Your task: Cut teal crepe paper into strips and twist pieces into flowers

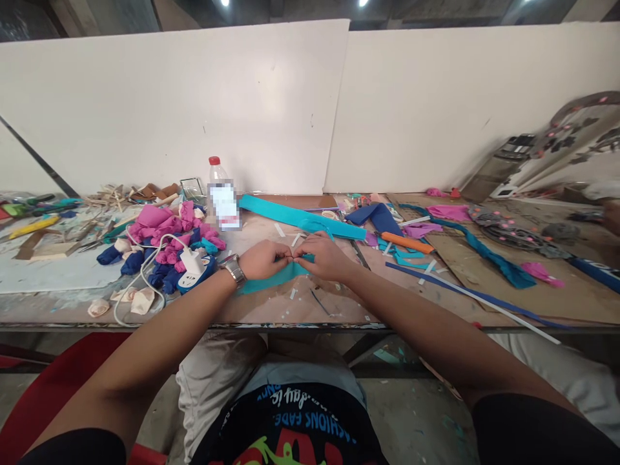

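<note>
Over the table's front middle, my left hand and my right hand meet with thumbs and fingers pinched together. Both grip the upper edge of a turquoise crepe paper strip, which hangs and spreads below my fingers onto the tabletop. The exact spot of the pinch is partly hidden by the fingertips. Just beyond my hands lies a longer folded turquoise strip, running from the bottle toward the right. Small white paper scraps are scattered around them.
Left of my hands are a pile of pink and blue paper flowers, a power strip with a white cable, and a bottle. On the right lie an orange-handled tool, blue strips and a long white stick.
</note>
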Motion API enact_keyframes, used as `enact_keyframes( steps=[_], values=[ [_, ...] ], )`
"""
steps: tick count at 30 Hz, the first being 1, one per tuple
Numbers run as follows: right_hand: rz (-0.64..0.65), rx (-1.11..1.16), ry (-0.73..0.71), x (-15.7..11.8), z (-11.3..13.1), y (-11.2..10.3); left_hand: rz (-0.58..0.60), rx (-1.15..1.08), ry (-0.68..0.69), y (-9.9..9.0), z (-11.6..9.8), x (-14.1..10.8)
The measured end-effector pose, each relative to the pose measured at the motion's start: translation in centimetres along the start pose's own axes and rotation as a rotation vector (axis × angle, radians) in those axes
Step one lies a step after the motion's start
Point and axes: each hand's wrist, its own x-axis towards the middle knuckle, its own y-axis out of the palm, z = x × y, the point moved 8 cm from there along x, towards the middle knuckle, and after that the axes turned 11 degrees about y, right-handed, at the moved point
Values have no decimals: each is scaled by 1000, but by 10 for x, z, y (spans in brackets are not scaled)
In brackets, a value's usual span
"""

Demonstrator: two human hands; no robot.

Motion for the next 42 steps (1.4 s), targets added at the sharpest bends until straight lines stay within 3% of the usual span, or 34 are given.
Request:
enact_keyframes(
  steps=[5,11,42],
  values=[
    [3,-14,25,1,-3,1,-9,232,52,-2,-6,1],
    [29,2,49,1,-6,6,-2,338,58,-3,-7,2],
    [13,17,26,1,-6,5,14,176,60,-3,-5,0]
  ],
)
